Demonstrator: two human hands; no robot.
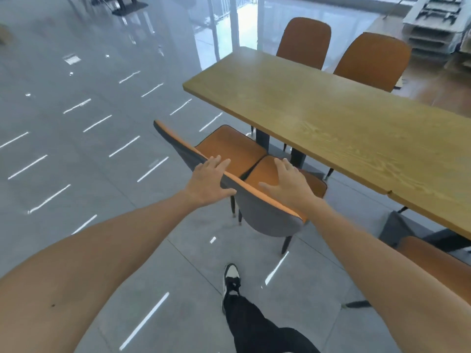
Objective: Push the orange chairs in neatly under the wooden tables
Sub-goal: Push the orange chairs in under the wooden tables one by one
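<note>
Two orange chairs with grey backs stand side by side, pulled out from the long wooden table (318,115). The nearer chair (270,215) shows its grey back to me, and its seat reaches the table's edge. The left chair (229,146) stands beside it, farther from me. My left hand (209,180) lies over the top edge where the two backrests meet, fingers spread and thumb on the grey back. Over the top edge of the nearer chair's backrest rests my right hand (288,186), also spread. Neither hand is curled tight.
Two more orange chairs (304,42) (372,59) stand pushed in on the table's far side. Another orange chair (438,266) shows at the right edge. My foot in a black-and-white shoe (231,278) steps on the glossy grey tiled floor. Stacked boards (433,24) lie at the back right.
</note>
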